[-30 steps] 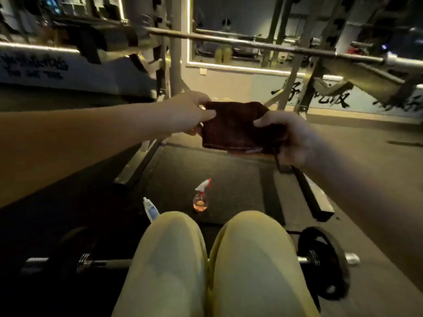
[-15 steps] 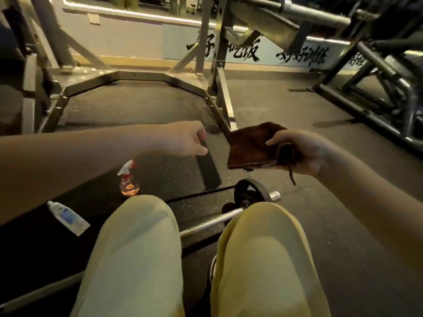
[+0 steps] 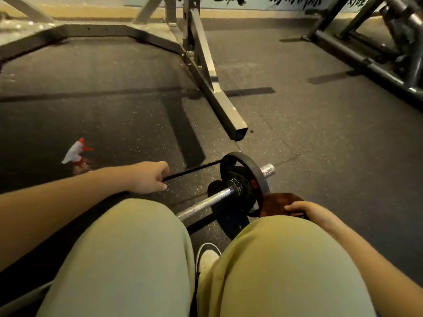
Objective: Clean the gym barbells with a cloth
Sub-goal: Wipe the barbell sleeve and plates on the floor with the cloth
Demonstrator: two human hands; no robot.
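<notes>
Looking down from the head camera, the right hand (image 3: 306, 210) has dropped and now grips the brown cloth (image 3: 277, 202) just beside the weight plate (image 3: 249, 179) of the barbell (image 3: 206, 202), which lies on the floor before the knees. The left hand (image 3: 148, 177) has let go of the cloth; its fingers hang loosely curled, empty, near the barbell. Wiping looks ready to start at the plate end.
</notes>
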